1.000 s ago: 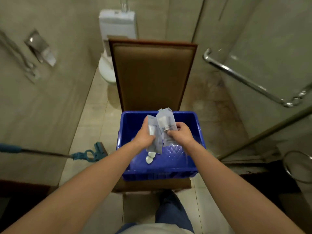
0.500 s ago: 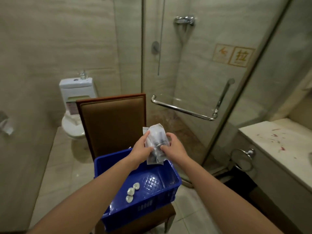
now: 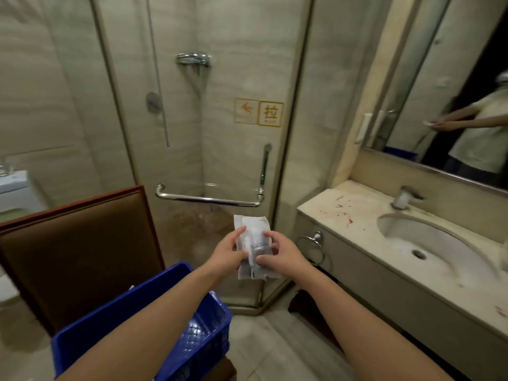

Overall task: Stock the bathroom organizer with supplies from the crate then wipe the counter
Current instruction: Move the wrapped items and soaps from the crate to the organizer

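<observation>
Clear plastic packets [image 3: 254, 248] pinched between left hand [image 3: 226, 253] and right hand [image 3: 283, 255], above blue crate [image 3: 176, 336], red-smeared counter [image 3: 354, 215] to the right

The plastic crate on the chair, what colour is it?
Bright blue: the plastic crate shows clearly in the head view, lower left.

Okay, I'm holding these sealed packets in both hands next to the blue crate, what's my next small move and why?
Probably carry the clear sealed plastic packets rightward toward the pale stone counter. Both the left hand and the right hand already grip them, clear of the blue plastic crate. No organizer is in view, so the counter beside the white oval sink seems the likeliest place to look.
</observation>
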Action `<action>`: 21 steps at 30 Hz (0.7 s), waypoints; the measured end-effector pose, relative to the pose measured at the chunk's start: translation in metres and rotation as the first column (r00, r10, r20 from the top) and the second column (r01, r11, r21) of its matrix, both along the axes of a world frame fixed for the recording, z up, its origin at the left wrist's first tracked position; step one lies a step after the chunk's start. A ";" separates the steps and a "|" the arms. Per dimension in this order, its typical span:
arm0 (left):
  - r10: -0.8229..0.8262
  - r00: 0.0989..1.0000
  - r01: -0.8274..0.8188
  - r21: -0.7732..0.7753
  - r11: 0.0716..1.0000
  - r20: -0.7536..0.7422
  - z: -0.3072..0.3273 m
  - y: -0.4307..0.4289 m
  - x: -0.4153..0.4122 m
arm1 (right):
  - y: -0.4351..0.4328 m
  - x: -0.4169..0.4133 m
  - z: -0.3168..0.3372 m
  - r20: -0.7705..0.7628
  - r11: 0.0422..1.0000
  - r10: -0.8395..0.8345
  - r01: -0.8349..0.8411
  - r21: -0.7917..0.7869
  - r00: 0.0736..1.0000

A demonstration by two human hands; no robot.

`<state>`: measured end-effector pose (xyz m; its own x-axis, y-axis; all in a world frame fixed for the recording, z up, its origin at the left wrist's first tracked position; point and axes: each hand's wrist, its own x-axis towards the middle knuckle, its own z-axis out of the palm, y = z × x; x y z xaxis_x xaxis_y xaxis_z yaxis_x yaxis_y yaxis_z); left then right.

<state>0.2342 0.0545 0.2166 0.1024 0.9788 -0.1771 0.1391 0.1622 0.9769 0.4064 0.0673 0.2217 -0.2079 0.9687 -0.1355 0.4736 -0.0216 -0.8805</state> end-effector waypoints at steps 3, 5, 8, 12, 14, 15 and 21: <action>-0.113 0.993 0.113 -0.004 0.994 -0.029 0.004 0.017 0.047 | -0.002 0.049 0.007 -0.009 0.994 -0.102 0.102 0.024 0.995; -0.175 0.982 0.176 0.009 0.984 -0.064 0.007 0.029 0.084 | -0.004 0.085 0.014 -0.015 0.987 -0.159 0.160 0.025 0.987; -0.291 0.953 0.293 0.018 0.956 -0.082 0.010 0.043 0.139 | -0.006 0.141 0.023 -0.026 0.973 -0.229 0.229 0.029 0.973; -0.436 0.888 0.444 0.025 0.896 -0.145 0.021 0.049 0.210 | -0.011 0.217 0.032 -0.033 0.948 -0.313 0.314 0.040 0.949; -0.467 0.865 0.481 0.035 0.876 -0.183 0.027 0.051 0.249 | -0.015 0.255 0.034 -0.030 0.936 -0.348 0.349 0.052 0.937; -0.475 0.858 0.490 0.038 0.871 -0.196 0.028 0.052 0.269 | -0.017 0.274 0.035 -0.033 0.930 -0.362 0.364 0.056 0.932; -0.514 0.841 0.531 0.075 0.844 -0.167 0.035 0.048 0.388 | -0.034 0.381 0.037 -0.059 0.871 -0.484 0.487 0.068 0.873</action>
<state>0.6219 0.1030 0.2514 0.5877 0.8004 -0.1179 0.3031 -0.0827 0.9494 0.7872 0.0328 0.2589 0.2876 0.9561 -0.0568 0.3867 -0.1702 -0.9064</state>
